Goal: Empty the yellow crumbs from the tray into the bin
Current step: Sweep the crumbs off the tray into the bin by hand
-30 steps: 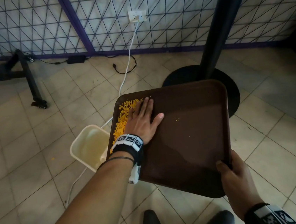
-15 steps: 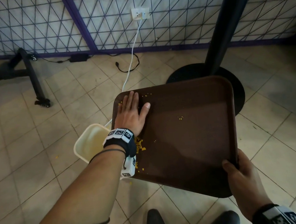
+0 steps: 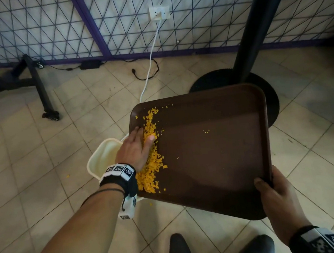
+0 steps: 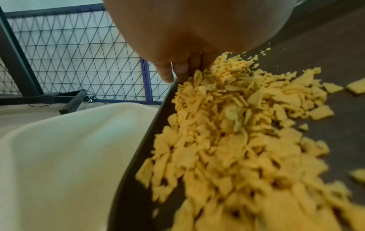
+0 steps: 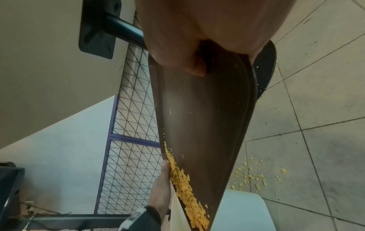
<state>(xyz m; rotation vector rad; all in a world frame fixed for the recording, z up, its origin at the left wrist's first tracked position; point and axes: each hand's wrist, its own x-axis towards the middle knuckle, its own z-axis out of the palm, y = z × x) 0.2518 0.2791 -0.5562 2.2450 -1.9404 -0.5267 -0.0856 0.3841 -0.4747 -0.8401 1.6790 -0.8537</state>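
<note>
There is one bin [image 3: 101, 160], cream in colour, standing on the tiled floor [image 3: 21, 162] at about 9 o'clock from the tray. One left hand [image 3: 136, 148] lies flat with straight fingers on the left edge of the tray, touching the crumbs. The yellow crumbs [image 3: 151, 161] sit in one long pile along that left edge, right above the bin, too many to count. A few tiny crumbs [image 3: 206, 131] lie alone near the middle of the tray. There is one brown tray [image 3: 217, 162], tipped down toward the bin. One right hand [image 3: 276, 199] grips the tray's corner at about 5 o'clock, thumb on top. Two dark shoes [image 3: 178, 251] show at 6 o'clock. In the right wrist view, some crumbs lie spilled on the floor [image 5: 254, 176] beside the bin.

Half a second ago the left hand was higher up, near the tray's far left corner, and hid most of the pile. Now the hand is lower along the edge and the pile shows.
</note>
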